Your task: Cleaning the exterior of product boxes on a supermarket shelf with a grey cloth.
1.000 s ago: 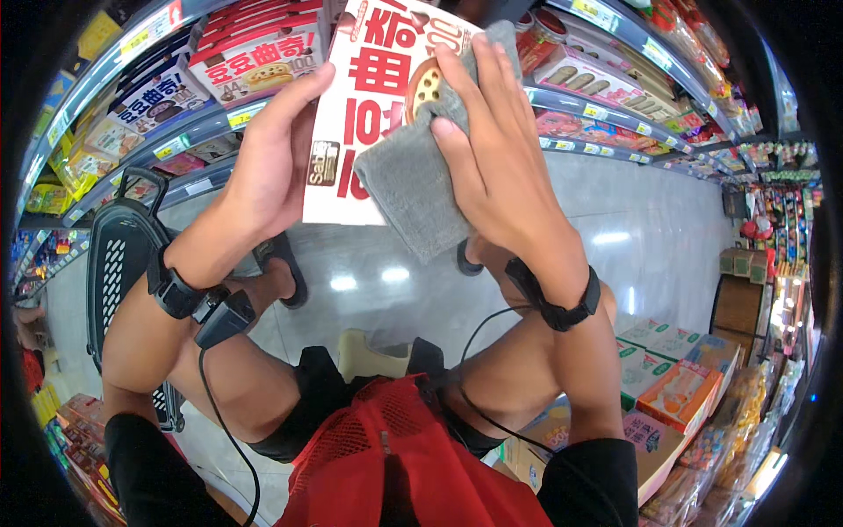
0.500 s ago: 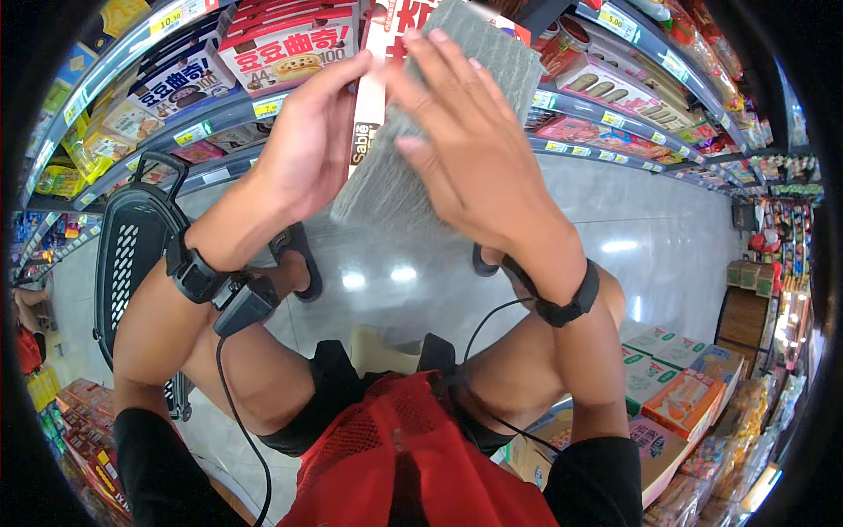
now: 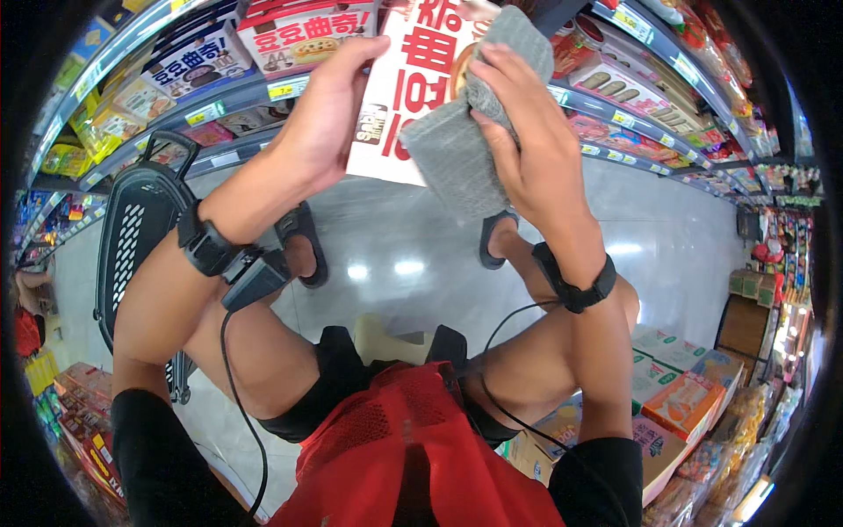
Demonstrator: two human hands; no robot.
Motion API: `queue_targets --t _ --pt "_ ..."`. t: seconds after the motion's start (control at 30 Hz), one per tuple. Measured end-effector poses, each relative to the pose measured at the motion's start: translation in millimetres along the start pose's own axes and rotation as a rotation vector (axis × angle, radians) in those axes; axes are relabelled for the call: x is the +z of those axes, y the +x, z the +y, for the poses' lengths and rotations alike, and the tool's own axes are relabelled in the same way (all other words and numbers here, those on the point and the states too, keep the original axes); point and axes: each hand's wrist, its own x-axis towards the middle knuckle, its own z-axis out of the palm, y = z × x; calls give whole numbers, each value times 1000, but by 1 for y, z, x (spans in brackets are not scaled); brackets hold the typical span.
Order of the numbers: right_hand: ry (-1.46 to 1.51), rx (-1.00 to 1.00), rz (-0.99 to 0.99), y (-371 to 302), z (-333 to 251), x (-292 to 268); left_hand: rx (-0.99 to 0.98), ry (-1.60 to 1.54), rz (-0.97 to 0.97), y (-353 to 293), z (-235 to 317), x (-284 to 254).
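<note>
My left hand [image 3: 329, 119] grips the left edge of a white and red cookie box [image 3: 373, 145], with its thumb along the side. The box is tilted in front of the shelf, its printed front facing me. In my right hand [image 3: 540, 132] is a grey cloth [image 3: 461, 162], bunched under the fingers and lying over the right part of the box. The cloth's lower corner hangs past the box's bottom edge. Part of the box front is hidden beneath the cloth.
Shelves ahead hold red cookie boxes [image 3: 307, 39] and blue ones [image 3: 198, 66], with price tags on the edges. A black shopping basket [image 3: 132, 237] stands at the left. Cartons [image 3: 685, 391] are stacked by my right knee. Bagged snacks [image 3: 738, 457] lie at lower right.
My right hand has moved right with the cloth, uncovering much of the box front. The cloth is now folded in my fingers. My left hand has shifted slightly right, still holding the box.
</note>
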Motion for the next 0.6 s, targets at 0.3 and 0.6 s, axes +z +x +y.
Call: queue_targets --t 0.3,0.6 --pt "-91 91 34 -12 5 -2 54 7 138 5 -10 23" --pt "-54 124 71 -19 6 -5 39 106 152 8 -5 18"
